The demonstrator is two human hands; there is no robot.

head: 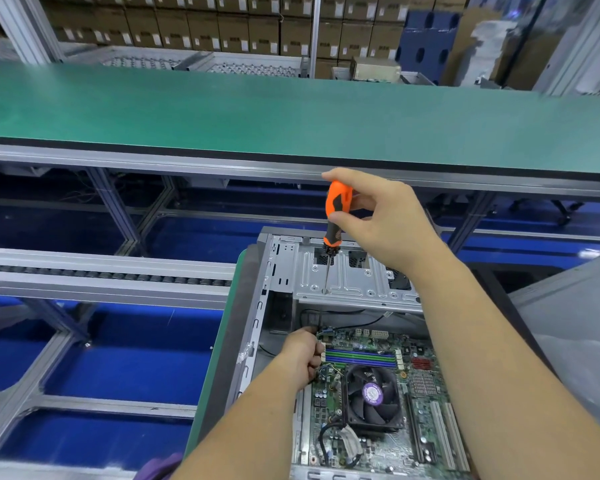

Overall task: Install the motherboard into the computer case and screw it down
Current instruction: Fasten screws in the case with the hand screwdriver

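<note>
Head view only. Motherboard (pixel 378 393) seated flat in the computer case (pixel 253 327), filling the frame at 5 o'clock; CPU fan (pixel 373 396) mid-board, RAM slots (pixel 361 358) just beyond it at 12.

Right hand (pixel 378 216) curled round the orange-black handle of the screwdriver (pixel 335 220), thumb and fingers pinching it near the top. Shaft near vertical, long axis running 12 to 6, tip down on or just above the drive cage (pixel 347 275) at the far end of the case. Contact not resolvable.

Left hand (pixel 300 355) fingers curled at the board's far-left corner, beside the RAM slots, on or against the edge there. Whether holding a screw or just steadying the board: cannot tell, fingertips hidden.

Key relation: board lies at 6 o'clock from the driver tip, well apart from it and lower in the case. Left hand far nearer the board; right hand needs to come back toward the body and down, shaft kept upright, to reach the corner by the left hand. No screws visible on the board at this resolution, so probably early in the screw-down.

Green bench (pixel 291 112) across the top at 12.
</note>
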